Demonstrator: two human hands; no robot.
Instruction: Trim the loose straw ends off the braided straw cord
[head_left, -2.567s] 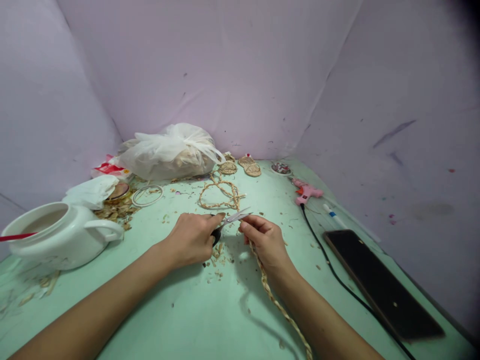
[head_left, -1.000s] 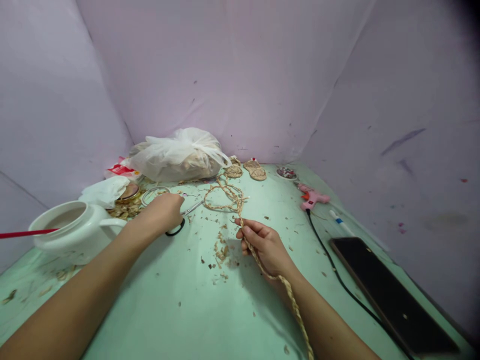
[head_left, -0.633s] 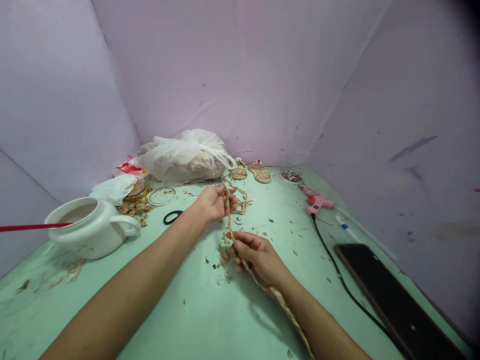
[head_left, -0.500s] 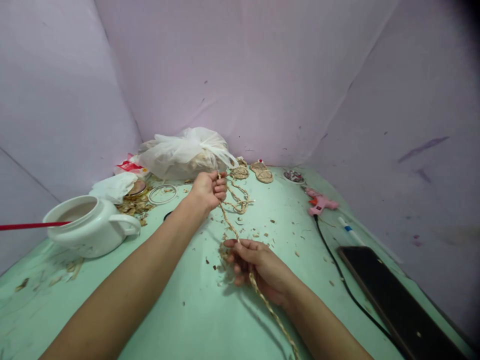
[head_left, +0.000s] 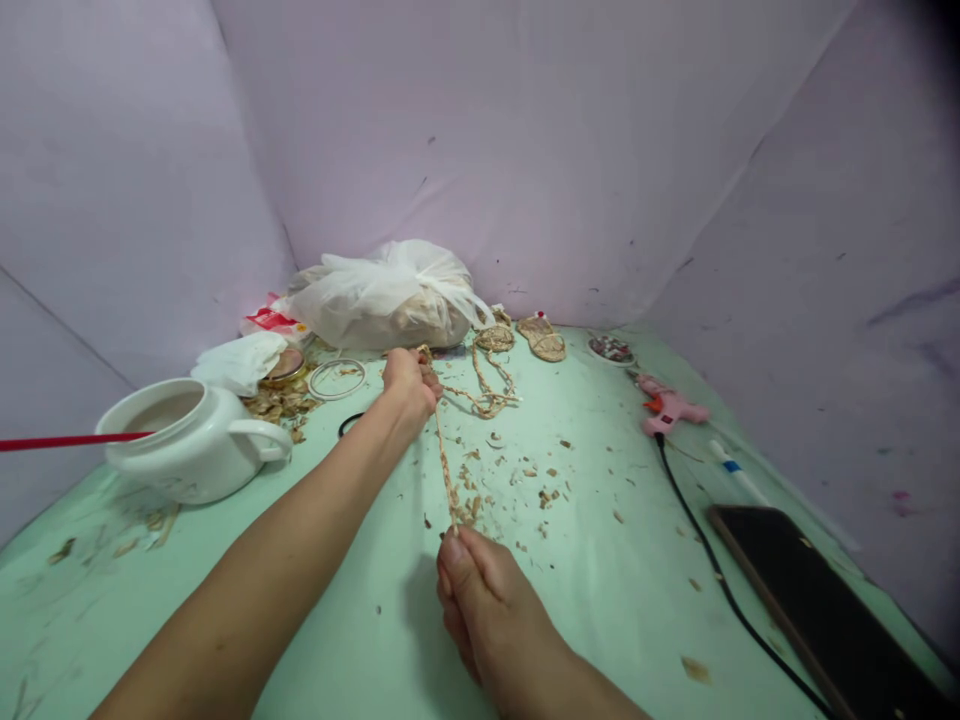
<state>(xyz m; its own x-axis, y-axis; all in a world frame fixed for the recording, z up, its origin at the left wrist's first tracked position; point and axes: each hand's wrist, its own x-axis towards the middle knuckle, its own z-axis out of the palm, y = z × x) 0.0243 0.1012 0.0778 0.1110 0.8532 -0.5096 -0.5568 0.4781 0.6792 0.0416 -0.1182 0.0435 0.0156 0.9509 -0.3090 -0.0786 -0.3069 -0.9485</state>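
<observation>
As the thin straw-coloured braided cord point(head_left: 444, 455) runs nearly straight from hand to hand over the pale-green tabletop point(head_left: 360, 640), both ends of this stretch are gripped: the left hand point(head_left: 415, 385) is clenched around the far part, and the right hand point(head_left: 491, 605) pinches the near part between thumb and fingers. Loops of matching braid point(head_left: 487, 409) lie on the table just right of the left fist.

On to the containers! Behind the left hand sits a gathered, translucent white plastic bag point(head_left: 390, 295), bulging with pale beige material. Over to the left, a rounded white pot point(head_left: 187, 470) with a side handle has a long red stick point(head_left: 75, 441) leaning in across its rim; how full it is, this angle won't say. Back right, a small round white dish point(head_left: 628, 362) holds a heap of red, dark and pale bits point(head_left: 609, 347).

Now the edges: lilac walls point(head_left: 525, 150) close in at the back and both sides. The left forearm point(head_left: 300, 540) passes near the pot's handle. Right of the right hand, scrap-speckled tabletop spreads out until the black cable point(head_left: 720, 578) of a pink glue gun point(head_left: 675, 412) and a flat black phone point(head_left: 810, 600) bound it.
</observation>
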